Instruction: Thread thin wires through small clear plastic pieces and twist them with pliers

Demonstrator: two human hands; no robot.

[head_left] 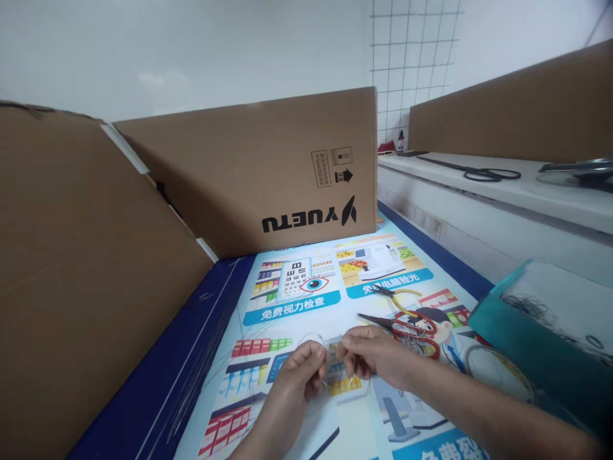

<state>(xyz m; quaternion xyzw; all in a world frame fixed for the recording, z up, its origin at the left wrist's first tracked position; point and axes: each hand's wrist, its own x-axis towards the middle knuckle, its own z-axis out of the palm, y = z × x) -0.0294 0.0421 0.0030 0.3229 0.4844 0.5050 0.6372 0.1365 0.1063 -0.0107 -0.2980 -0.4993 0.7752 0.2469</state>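
Observation:
Both of my hands are close together over the printed sheet, pinching a thin wire (313,337) that bends into loops around the fingers. My left hand (301,374) is closed, thumb against forefinger, on the left part of the wire. A small gap away, my right hand (371,351) is also closed on it; fine strands hang below its fingertips. The exact shape of the wire is too faint to make out. Just beyond the right hand lie red-handled scissors (433,329) and yellow-handled pliers (407,294).
A wire coil (500,370) lies right of my right forearm, beside a teal box (512,319) holding dark wire and small rings. Cardboard panels (230,172) stand at the left and back. Black scissors (491,174) rest on a white ledge (531,191).

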